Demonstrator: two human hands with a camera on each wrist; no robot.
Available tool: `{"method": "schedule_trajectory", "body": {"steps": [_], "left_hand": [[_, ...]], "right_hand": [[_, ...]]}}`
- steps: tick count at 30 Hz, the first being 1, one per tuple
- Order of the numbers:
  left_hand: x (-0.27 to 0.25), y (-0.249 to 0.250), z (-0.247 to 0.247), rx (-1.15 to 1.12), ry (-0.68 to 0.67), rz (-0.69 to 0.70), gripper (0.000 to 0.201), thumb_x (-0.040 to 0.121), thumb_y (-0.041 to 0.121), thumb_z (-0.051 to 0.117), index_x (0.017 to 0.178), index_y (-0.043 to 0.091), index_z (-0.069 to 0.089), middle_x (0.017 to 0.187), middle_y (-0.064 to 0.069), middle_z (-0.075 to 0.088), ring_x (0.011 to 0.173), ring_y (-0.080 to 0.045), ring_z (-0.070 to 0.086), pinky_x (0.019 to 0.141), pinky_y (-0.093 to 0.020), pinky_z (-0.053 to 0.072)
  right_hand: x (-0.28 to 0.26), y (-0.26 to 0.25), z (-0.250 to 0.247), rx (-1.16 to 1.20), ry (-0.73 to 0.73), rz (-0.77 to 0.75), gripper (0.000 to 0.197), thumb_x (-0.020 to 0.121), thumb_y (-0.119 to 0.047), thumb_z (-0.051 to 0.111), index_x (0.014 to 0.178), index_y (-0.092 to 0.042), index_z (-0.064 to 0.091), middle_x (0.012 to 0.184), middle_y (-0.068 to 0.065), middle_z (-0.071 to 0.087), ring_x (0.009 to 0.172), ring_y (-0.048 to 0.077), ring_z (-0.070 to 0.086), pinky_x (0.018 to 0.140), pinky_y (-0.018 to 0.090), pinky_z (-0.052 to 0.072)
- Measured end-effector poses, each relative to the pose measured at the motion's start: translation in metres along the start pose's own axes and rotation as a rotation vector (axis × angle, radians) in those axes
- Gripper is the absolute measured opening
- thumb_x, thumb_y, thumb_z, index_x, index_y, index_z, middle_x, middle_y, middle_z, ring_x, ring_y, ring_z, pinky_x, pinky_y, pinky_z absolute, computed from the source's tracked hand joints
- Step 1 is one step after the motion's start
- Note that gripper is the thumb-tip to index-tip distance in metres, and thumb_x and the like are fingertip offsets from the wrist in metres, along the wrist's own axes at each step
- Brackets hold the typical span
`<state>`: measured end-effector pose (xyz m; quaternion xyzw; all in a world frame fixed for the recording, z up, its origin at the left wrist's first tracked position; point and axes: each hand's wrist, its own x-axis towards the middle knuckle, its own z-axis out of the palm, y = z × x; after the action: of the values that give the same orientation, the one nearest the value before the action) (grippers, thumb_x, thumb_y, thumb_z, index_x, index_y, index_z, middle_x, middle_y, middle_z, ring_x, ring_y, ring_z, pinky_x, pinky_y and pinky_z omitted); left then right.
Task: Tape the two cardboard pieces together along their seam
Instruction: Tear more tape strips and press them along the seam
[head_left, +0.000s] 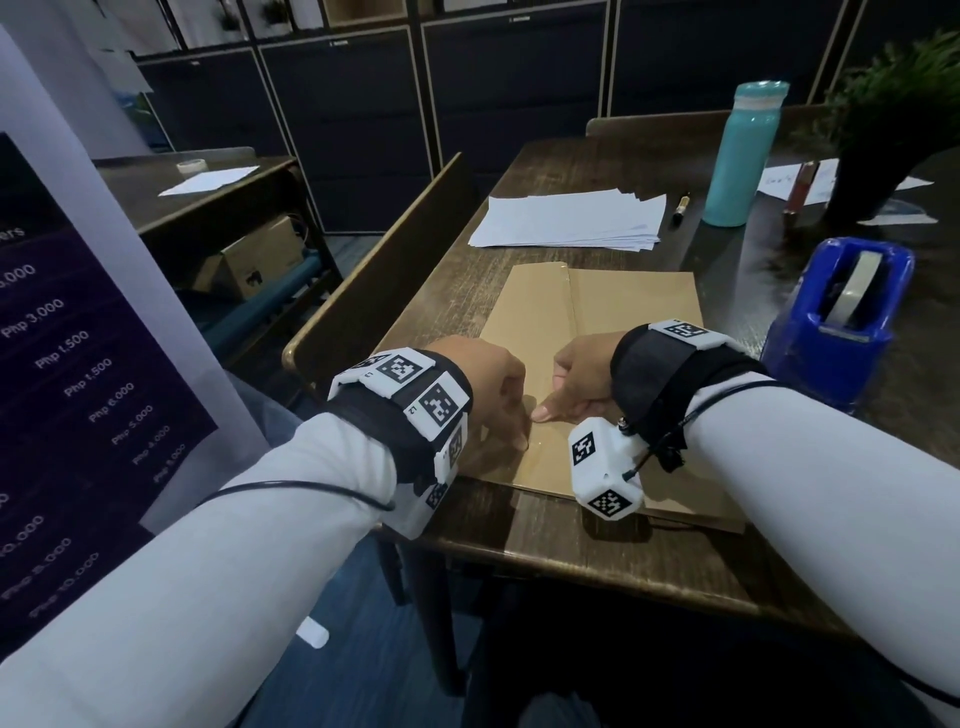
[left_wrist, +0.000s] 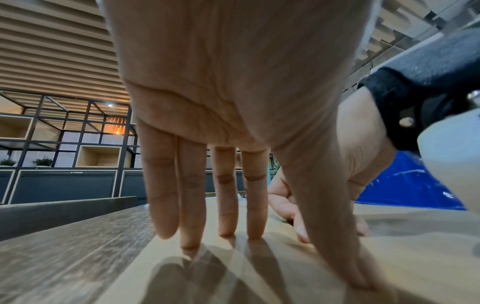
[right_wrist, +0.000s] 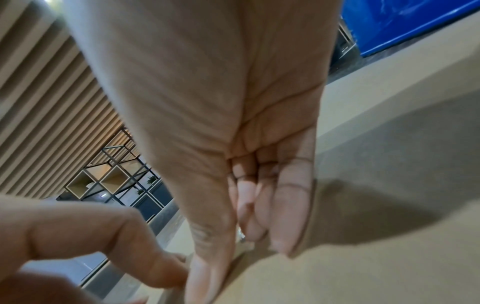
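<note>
While both thumbs press the seam (head_left: 570, 306), the cardboard pieces (head_left: 631, 301) lie flat on the table (head_left: 597, 551).
Left hand (head_left: 488, 384) spreads straight fingers (left_wrist: 192, 205); right hand (head_left: 582, 371) curls fingers loosely, holding nothing. Blue tape dispenser (head_left: 836, 322) at two o'clock; poster (head_left: 78, 364) at nine reads "Php 3,000".

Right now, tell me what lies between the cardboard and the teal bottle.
In the head view, a stack of white paper and a marker lie between the cardboard and teal bottle.
</note>
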<state>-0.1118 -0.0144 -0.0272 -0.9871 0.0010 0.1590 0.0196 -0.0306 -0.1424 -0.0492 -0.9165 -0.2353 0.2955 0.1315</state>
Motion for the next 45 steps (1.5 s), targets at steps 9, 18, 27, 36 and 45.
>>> {"method": "schedule_trajectory", "body": {"steps": [9,18,27,36,45], "left_hand": [[0.000,0.000,0.001,-0.023,-0.008,0.006,0.052,0.066,0.057,0.077,0.108,0.029,0.063,0.114,0.006,0.065,0.102,-0.019,0.059,0.081,-0.032,0.049],[-0.001,0.000,0.002,-0.009,0.001,0.009,0.054,0.067,0.058,0.076,0.110,0.028,0.062,0.115,0.006,0.065,0.103,-0.019,0.058,0.084,-0.035,0.050],[-0.001,0.000,0.000,-0.017,-0.003,0.019,0.054,0.068,0.055,0.076,0.112,0.027,0.062,0.117,0.005,0.065,0.103,-0.020,0.059,0.079,-0.031,0.048],[-0.001,0.001,0.001,-0.003,0.000,0.008,0.055,0.068,0.057,0.076,0.112,0.027,0.062,0.117,0.005,0.064,0.105,-0.020,0.058,0.086,-0.034,0.049],[0.000,0.001,0.000,0.001,-0.004,0.014,0.054,0.067,0.056,0.077,0.110,0.026,0.063,0.117,0.005,0.065,0.105,-0.019,0.058,0.085,-0.033,0.049]], "right_hand": [[-0.003,-0.007,0.002,-0.045,-0.003,0.040,0.054,0.062,-0.051,0.082,0.091,-0.011,0.058,0.068,0.001,0.061,0.068,0.019,0.052,0.072,0.031,0.043],[-0.004,-0.005,-0.003,-0.070,-0.034,0.015,0.050,0.080,-0.046,0.070,0.104,-0.004,0.063,0.088,0.008,0.060,0.081,0.022,0.052,0.078,0.034,0.044],[-0.001,-0.009,0.001,-0.058,-0.003,0.033,0.045,0.076,-0.047,0.073,0.093,-0.009,0.057,0.073,0.002,0.059,0.069,0.019,0.051,0.068,0.027,0.042],[-0.002,-0.006,-0.004,-0.128,-0.048,0.005,0.049,0.081,-0.048,0.068,0.101,-0.003,0.061,0.089,0.009,0.059,0.080,0.021,0.050,0.070,0.029,0.042],[-0.002,-0.010,-0.002,-0.086,-0.041,0.028,0.054,0.074,-0.051,0.073,0.102,-0.006,0.061,0.084,0.005,0.062,0.076,0.021,0.052,0.078,0.032,0.044]]}}
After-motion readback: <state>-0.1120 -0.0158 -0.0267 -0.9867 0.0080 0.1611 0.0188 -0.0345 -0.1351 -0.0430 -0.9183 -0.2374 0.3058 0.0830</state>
